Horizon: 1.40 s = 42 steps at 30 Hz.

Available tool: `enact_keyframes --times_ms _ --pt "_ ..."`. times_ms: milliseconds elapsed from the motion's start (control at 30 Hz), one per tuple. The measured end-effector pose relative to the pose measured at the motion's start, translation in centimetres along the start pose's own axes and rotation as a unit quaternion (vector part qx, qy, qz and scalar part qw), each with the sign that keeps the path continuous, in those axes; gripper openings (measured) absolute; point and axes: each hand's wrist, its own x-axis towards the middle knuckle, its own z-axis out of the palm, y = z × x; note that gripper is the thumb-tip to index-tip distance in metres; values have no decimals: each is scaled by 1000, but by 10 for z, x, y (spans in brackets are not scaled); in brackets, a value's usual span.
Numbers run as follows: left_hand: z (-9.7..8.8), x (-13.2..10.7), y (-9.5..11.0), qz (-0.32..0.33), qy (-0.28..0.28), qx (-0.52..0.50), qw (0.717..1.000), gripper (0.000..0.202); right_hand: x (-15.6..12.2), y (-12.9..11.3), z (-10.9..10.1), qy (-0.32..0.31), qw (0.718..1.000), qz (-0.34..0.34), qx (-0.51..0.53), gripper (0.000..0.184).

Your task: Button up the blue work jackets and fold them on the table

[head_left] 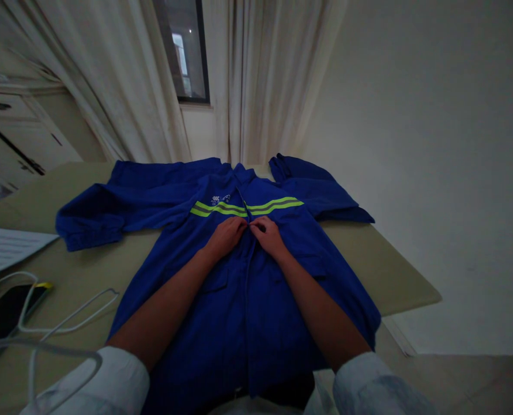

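A blue work jacket (222, 357) with a yellow-green and grey stripe across the chest lies spread out, its front facing up. Both sleeves stretch out to the sides, and a white logo shows on the left of the chest. At the front opening, just below the stripe, my left hand (229, 235) pinches the edge of the jacket. My right hand (266, 234) meets it there, thumb and forefinger closed on the other edge. Between the fingertips, any fastener is too small to make out.
The jacket rests on a beige table (395, 282). Left of it lie a printed sheet (10, 248), a dark phone (1, 317) and a looped white cable (66, 329). Behind are long curtains (131, 75) and a white cabinet (18, 127); a wall (455, 173) stands on the right.
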Motion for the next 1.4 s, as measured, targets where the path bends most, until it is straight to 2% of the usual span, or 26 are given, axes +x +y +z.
enact_keyframes --times_ms 167,400,567,833,933,1067,1200,1400 --pt "-1 -1 0 -15 -12 -26 999 15 1 4 -1 -25 999 19 -6 11" --pt "-2 0 -1 -59 -6 -113 992 17 -2 -7 0 -37 998 -18 -56 14" --pt "0 3 -8 -85 -4 -178 980 18 0 -9 -3 -69 995 -11 -69 16" --pt "-1 2 -9 -54 -2 -174 983 17 -2 -14 -3 -34 992 13 -122 19" --pt "-2 2 -9 -47 -5 -153 987 21 -4 -14 -1 -12 991 27 -133 12" --pt "-2 4 -8 -62 -18 -88 994 15 -5 -12 1 4 991 24 -133 9" --pt "-1 3 -4 -30 -44 12 998 16 -5 -12 1 7 992 20 -122 9" --pt "-5 0 4 -11 -12 61 998 17 -5 -18 0 18 994 6 -109 11"
